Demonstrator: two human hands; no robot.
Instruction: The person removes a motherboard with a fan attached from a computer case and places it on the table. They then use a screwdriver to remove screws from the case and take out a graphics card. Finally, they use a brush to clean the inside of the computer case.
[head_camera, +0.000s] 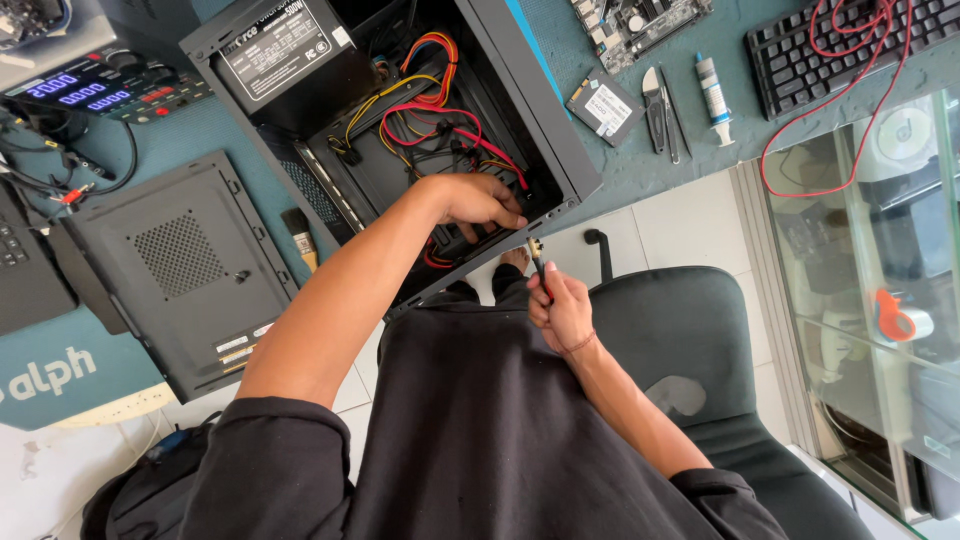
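Observation:
An open black computer case (560, 130) lies on the blue-green desk, with a power supply (285, 50) and red, yellow and black cables (430, 110) inside. My left hand (480, 200) reaches into the case near its front edge and rests on the parts there. My right hand (562, 308) grips a screwdriver (538, 262) with a red and black handle. Its tip points at the outer edge of the case, just right of my left hand.
The removed side panel (185, 270) lies left of the case, with a small brush (298, 235) beside it. A drive (605, 105), cutters (655, 110), a paste syringe (713, 95), a circuit board (640, 22), a keyboard (840, 50) with red wire and a bench supply (90, 90) sit around. A black chair (700, 340) stands at my right.

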